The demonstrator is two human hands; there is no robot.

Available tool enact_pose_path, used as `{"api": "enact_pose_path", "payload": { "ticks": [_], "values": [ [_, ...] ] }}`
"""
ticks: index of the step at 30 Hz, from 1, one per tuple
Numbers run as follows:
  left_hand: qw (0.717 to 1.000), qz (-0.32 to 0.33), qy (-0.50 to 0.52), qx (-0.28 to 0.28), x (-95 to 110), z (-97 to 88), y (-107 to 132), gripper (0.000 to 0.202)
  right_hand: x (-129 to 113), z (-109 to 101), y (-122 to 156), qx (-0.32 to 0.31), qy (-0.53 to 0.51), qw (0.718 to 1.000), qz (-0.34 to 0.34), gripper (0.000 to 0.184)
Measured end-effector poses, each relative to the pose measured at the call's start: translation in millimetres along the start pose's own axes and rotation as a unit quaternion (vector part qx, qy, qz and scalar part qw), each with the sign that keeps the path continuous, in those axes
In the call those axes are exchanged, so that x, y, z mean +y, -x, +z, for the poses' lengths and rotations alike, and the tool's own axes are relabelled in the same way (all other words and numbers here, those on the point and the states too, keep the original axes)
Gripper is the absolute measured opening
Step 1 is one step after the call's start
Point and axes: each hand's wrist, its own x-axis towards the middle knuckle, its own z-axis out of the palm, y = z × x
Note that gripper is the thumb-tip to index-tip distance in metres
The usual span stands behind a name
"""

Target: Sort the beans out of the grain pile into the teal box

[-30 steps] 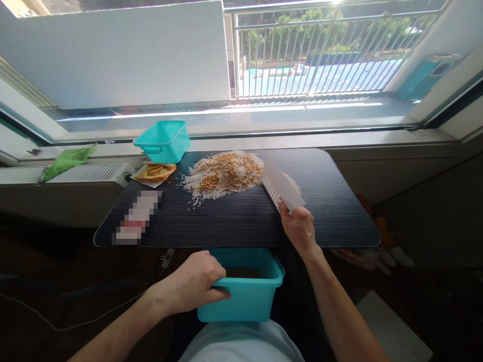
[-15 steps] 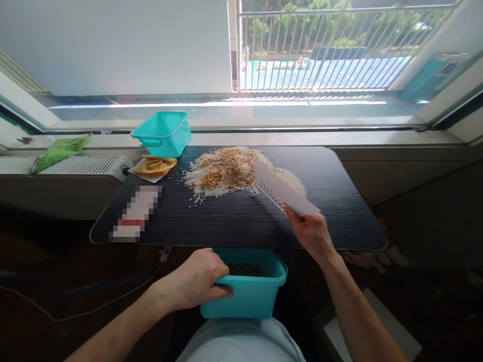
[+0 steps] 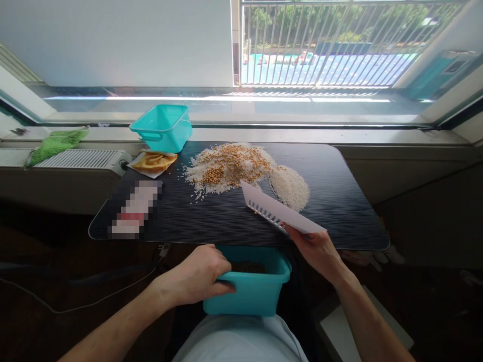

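Observation:
My left hand (image 3: pixel 206 274) is closed on the near rim of a turquoise plastic bin (image 3: pixel 245 296) below the table's front edge. Dark, small grains lie inside that bin. In my right hand (image 3: pixel 315 249) is a flat white plastic piece (image 3: pixel 281 208) with a row of slots along its lower edge, tilted over the tabletop. Just beyond it is a heap of white rice mixed with yellow beans (image 3: pixel 230 168). A smaller mound, mostly rice (image 3: pixel 290 186), adjoins the heap on the right. A few yellow specks lie by the slotted edge.
A second turquoise bin (image 3: pixel 164 128) stands at the black table's (image 3: pixel 188 221) far left corner, beside a folded yellow cloth (image 3: pixel 154 162) on white paper. A blurred-out flat item (image 3: pixel 136 208) lies at left. A green cloth (image 3: pixel 58 143) rests on the radiator (image 3: pixel 90 160); a large window is behind.
My right hand has drawn the slotted white piece back from the heap toward the table's front edge, uncovering the rice mound on the right. My left hand keeps its hold on the bin.

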Motion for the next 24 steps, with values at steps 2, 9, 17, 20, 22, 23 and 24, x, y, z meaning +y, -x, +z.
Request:
{"api": "enact_pose_path", "payload": {
  "ticks": [2,9,17,20,22,23,24],
  "values": [
    [1.000,0.006,-0.004,0.005,0,0.6,0,0.025,0,-1,8,-0.026,-0.016,1.000,0.006,0.023],
    [1.000,-0.001,-0.022,0.010,0,1.5,3,0.032,-27,-16,24,-0.179,-0.061,0.982,-0.021,0.023],
    [1.000,0.003,-0.010,0.013,0,1.6,3,0.029,-18,-18,-2,-0.030,0.001,1.000,-0.004,0.025],
    [1.000,0.003,-0.001,0.018,-1,4.0,5,0.026,-7,-14,-26,0.061,0.063,0.995,0.039,0.032],
    [1.000,0.001,-0.001,0.022,-2,4.9,7,0.025,-5,-12,-38,0.092,0.101,0.989,0.056,0.037],
    [1.000,-0.001,-0.003,0.022,-2,5.1,7,0.025,-5,-12,-43,0.101,0.114,0.987,0.058,0.038],
    [1.000,-0.002,-0.005,0.021,-3,5.3,8,0.025,-6,-12,-47,0.106,0.124,0.985,0.054,0.038]
  ]
}}
